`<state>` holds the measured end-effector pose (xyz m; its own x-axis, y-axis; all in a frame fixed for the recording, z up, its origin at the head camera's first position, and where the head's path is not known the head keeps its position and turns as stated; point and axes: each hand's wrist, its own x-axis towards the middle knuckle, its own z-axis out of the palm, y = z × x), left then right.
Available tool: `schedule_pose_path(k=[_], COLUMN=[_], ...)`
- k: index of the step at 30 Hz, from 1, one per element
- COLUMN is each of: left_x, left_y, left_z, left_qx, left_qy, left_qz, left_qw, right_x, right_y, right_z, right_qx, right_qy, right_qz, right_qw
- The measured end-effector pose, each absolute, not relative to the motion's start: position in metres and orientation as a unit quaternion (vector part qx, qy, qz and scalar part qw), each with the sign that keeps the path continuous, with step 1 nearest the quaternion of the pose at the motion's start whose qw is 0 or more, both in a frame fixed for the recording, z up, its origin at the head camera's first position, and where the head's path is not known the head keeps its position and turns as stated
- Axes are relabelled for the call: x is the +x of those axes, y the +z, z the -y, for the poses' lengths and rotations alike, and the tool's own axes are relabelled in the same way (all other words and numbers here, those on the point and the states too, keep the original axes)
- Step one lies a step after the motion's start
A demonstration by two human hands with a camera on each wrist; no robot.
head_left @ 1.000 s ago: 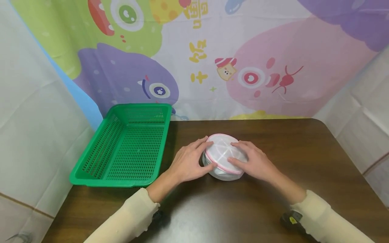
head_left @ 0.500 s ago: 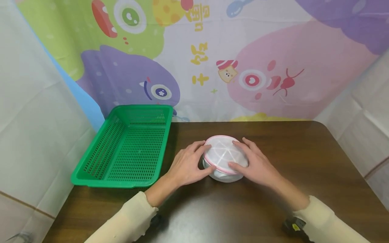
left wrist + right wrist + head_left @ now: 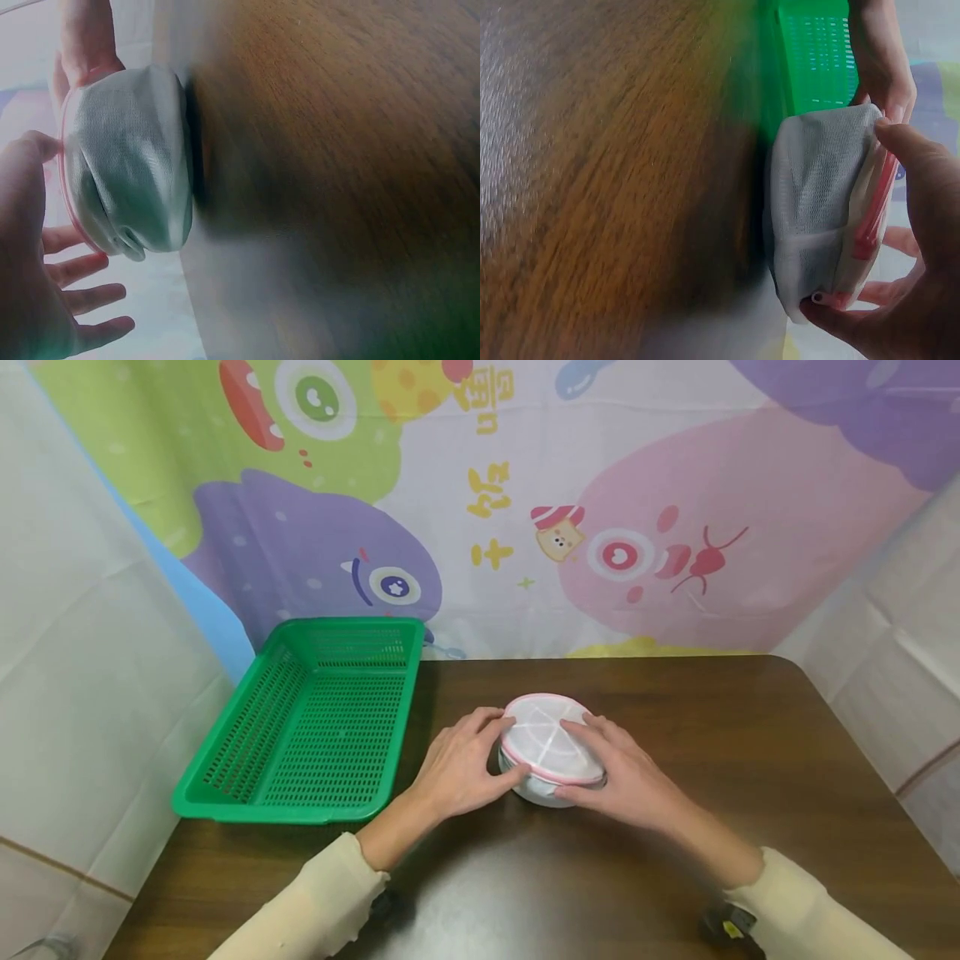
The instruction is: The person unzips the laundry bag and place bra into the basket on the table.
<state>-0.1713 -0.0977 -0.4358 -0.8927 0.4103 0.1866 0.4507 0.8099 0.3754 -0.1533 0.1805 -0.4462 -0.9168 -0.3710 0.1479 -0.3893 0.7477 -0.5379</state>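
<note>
A round white mesh laundry bag (image 3: pixel 552 743) with a pink zippered rim sits on the brown table. In the head view my left hand (image 3: pixel 467 766) is at its left side, thumb and index fingertip touching the rim. The left wrist view shows this hand's (image 3: pixel 30 262) other fingers spread and fairly straight. My right hand (image 3: pixel 630 768) holds the right side, thumb at the front rim and fingers over the top and far side. In the right wrist view, a small zipper pull (image 3: pixel 819 298) lies beside a fingertip of that hand (image 3: pixel 922 247). The bag's contents are hidden.
A green perforated plastic basket (image 3: pixel 330 735) stands on the table to the left of the bag. A cartoon-printed cloth (image 3: pixel 495 610) hangs behind the table (image 3: pixel 712 718), with pale walls at both sides.
My right hand lifted some fingers off the bag's right side, then came back further over its top, and its thumb dropped to the front rim. The left hand stays nearly still.
</note>
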Motion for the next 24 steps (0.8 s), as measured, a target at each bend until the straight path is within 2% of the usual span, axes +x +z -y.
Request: schedule_pose_path(k=[11, 24], left_x=[-0.1693, -0.1665], left_y=[-0.4363, -0.433], left_z=[0.099, 0.1007], left_qx=[-0.221, -0.201], left_qy=[-0.211, -0.223], left_qz=[0.95, 0.952], left_qw=[0.06, 0.058], right_x=[-0.1564, -0.1591], right_y=[-0.4487, -0.4449], right_z=[-0.1829, -0.1851], right_qx=[0.226, 0.225], right_qy=[0.29, 0.296], right_qz=[0.93, 0.928], right_qw=[0.029, 0.015])
